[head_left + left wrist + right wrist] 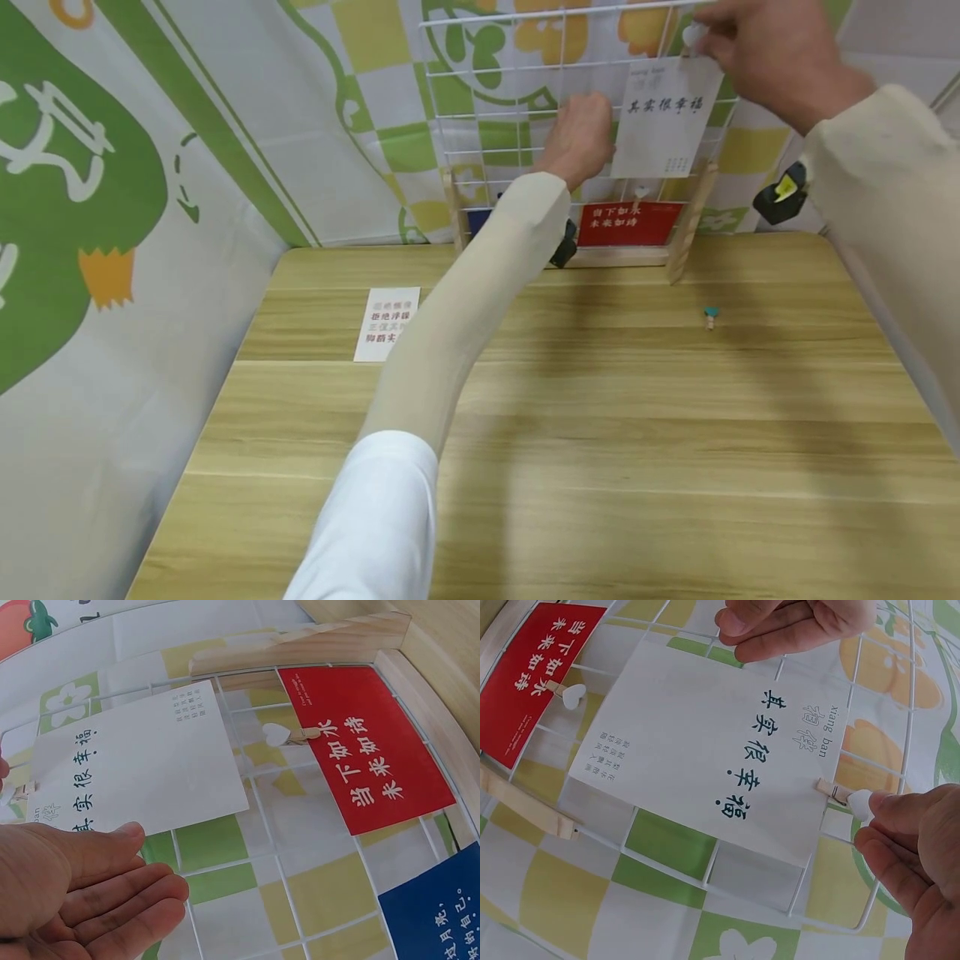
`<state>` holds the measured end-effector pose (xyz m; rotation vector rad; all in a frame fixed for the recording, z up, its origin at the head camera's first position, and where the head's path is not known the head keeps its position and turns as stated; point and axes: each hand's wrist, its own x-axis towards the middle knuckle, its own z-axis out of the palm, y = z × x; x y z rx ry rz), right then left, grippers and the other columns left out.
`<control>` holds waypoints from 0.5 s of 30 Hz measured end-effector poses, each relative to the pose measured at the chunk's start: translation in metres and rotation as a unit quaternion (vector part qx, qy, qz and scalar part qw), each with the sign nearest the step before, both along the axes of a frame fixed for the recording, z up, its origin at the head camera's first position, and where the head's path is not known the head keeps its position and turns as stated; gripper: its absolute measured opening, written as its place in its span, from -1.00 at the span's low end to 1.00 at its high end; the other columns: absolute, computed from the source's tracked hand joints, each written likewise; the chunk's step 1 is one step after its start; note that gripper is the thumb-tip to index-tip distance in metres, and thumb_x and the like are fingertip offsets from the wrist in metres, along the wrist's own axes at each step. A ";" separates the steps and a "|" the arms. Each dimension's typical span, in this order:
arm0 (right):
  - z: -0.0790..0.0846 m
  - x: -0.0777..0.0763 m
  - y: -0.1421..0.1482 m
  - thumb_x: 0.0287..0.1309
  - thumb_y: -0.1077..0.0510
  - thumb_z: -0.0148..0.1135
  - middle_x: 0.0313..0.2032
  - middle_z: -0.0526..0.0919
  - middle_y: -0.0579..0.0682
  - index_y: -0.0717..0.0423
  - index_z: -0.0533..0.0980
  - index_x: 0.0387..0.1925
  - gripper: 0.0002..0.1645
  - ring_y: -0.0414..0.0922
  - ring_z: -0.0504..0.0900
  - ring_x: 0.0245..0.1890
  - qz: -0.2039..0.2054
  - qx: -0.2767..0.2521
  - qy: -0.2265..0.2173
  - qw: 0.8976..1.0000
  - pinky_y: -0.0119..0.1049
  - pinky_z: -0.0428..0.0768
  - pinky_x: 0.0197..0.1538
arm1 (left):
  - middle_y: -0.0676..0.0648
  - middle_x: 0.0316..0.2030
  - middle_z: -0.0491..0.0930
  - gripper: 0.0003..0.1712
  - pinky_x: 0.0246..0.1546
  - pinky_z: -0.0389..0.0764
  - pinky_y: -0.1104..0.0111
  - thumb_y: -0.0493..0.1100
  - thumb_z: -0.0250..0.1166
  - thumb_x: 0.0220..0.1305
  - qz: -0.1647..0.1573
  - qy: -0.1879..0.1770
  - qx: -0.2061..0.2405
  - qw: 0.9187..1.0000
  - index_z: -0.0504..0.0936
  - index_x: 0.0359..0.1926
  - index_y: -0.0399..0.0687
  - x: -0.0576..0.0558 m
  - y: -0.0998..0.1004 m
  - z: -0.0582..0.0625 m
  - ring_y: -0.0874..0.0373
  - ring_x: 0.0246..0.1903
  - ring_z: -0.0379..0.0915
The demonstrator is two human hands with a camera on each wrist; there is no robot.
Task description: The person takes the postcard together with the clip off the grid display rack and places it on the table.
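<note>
We see a person's right hand (783, 67), near two o'clock in the head view, pinching a white heart clip (859, 802) between thumb and fingers at the upper edge of a white card (682, 727). The card rests against a wire rack (692, 221) with wooden sides, between one and two o'clock. At one o'clock we find the left hand (577, 137), fingers loosely extended and thumb apart, at the card's side edge; whether it touches, we cannot tell. Lower on the rack, at two o'clock, a second heart clip (574, 696) holds a red card (630, 225). The left wrist view shows us a blue card (435, 900) at four o'clock. On the wooden table (637, 500) lie a printed card (382, 321), between eight and nine o'clock, and a teal-topped clip (711, 317), at three.
</note>
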<state>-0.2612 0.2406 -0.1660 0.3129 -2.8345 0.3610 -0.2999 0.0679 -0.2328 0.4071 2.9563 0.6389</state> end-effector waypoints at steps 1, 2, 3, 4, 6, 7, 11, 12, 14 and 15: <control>0.000 0.000 -0.001 0.50 0.17 -0.14 0.28 0.41 0.37 0.23 0.30 0.36 -0.52 0.25 0.45 0.00 0.002 0.001 -0.001 1.000 -0.28 0.34 -0.24 | 0.02 0.07 0.67 -0.66 -0.25 0.62 0.58 -0.24 0.16 0.40 -0.001 0.001 -0.002 1.000 0.58 0.15 0.02 -0.001 0.000 0.000 0.23 -0.17 0.62; 0.001 0.000 -0.002 0.50 0.17 -0.14 0.27 0.42 0.37 0.23 0.30 0.35 -0.52 0.25 0.46 0.00 0.003 0.001 0.000 1.000 -0.27 0.34 -0.24 | 0.00 0.02 0.69 -0.69 -0.28 0.61 0.59 -0.26 0.15 0.40 -0.004 0.003 -0.005 1.000 0.60 0.10 -0.01 -0.001 0.000 0.001 0.24 -0.20 0.61; 0.002 -0.001 -0.003 0.50 0.17 -0.14 0.27 0.43 0.37 0.23 0.31 0.36 -0.51 0.25 0.46 -0.01 0.006 0.001 0.002 1.000 -0.27 0.34 -0.23 | 0.00 -0.04 0.70 -0.74 -0.30 0.60 0.59 -0.27 0.14 0.40 -0.006 0.008 -0.009 1.000 0.62 0.04 -0.03 -0.001 0.000 0.001 0.24 -0.24 0.59; 0.002 -0.001 -0.004 0.50 0.17 -0.14 0.26 0.43 0.38 0.23 0.31 0.36 -0.51 0.25 0.47 -0.01 0.009 0.001 0.004 1.000 -0.23 0.38 -0.22 | 0.00 -0.09 0.70 -0.77 -0.31 0.60 0.58 -0.27 0.13 0.40 -0.007 0.011 -0.011 1.000 0.63 -0.01 -0.03 -0.001 0.000 0.002 0.25 -0.27 0.58; 0.003 -0.002 -0.005 0.50 0.17 -0.14 0.26 0.43 0.37 0.22 0.31 0.36 -0.51 0.26 0.47 -0.01 0.012 0.003 0.007 1.000 -0.15 0.44 -0.16 | 0.02 -0.17 0.68 -0.84 -0.32 0.59 0.57 -0.26 0.13 0.41 -0.008 0.019 -0.018 1.000 0.63 -0.12 -0.04 -0.001 0.001 0.003 0.26 -0.30 0.54; 0.003 -0.002 -0.005 0.50 0.17 -0.14 0.26 0.44 0.36 0.22 0.32 0.35 -0.51 0.26 0.47 -0.01 0.014 0.005 0.010 1.000 -0.12 0.45 -0.15 | 0.02 -0.19 0.67 -0.86 -0.31 0.58 0.57 -0.25 0.13 0.41 -0.008 0.023 -0.020 0.999 0.63 -0.15 -0.04 -0.001 0.001 0.003 0.26 -0.30 0.53; 0.003 -0.003 -0.007 0.50 0.17 -0.13 0.28 0.42 0.33 0.21 0.33 0.35 -0.52 0.27 0.48 0.01 0.019 0.017 0.012 1.000 0.10 0.54 0.01 | 0.04 -0.14 0.69 -0.84 -0.26 0.59 0.56 -0.19 0.15 0.42 -0.003 0.025 -0.024 0.999 0.64 -0.09 -0.02 0.000 0.003 0.003 0.26 -0.24 0.56; 0.003 -0.003 -0.008 0.50 0.18 -0.13 0.28 0.41 0.32 0.20 0.33 0.35 -0.52 0.28 0.48 0.03 0.021 0.020 0.012 1.000 0.14 0.55 0.05 | 0.04 -0.10 0.69 -0.81 -0.25 0.60 0.56 -0.18 0.15 0.42 -0.002 0.024 -0.025 0.999 0.64 -0.04 -0.01 0.001 0.004 0.003 0.26 -0.22 0.57; 0.002 -0.003 -0.009 0.50 0.18 -0.13 0.31 0.39 0.30 0.17 0.32 0.37 -0.51 0.28 0.47 0.06 0.022 0.019 0.010 1.000 0.19 0.54 0.10 | 0.03 -0.03 0.69 -0.75 -0.23 0.61 0.55 -0.18 0.14 0.43 0.001 0.021 -0.023 1.000 0.61 0.06 0.01 0.002 0.004 0.003 0.25 -0.17 0.60; 0.002 -0.003 -0.010 0.50 0.18 -0.13 0.32 0.38 0.28 0.15 0.31 0.37 -0.51 0.29 0.47 0.07 0.024 0.020 0.011 0.999 0.20 0.53 0.12 | 0.03 0.00 0.68 -0.72 -0.21 0.61 0.55 -0.18 0.14 0.43 0.001 0.021 -0.023 1.000 0.59 0.10 0.01 0.002 0.004 0.003 0.24 -0.14 0.61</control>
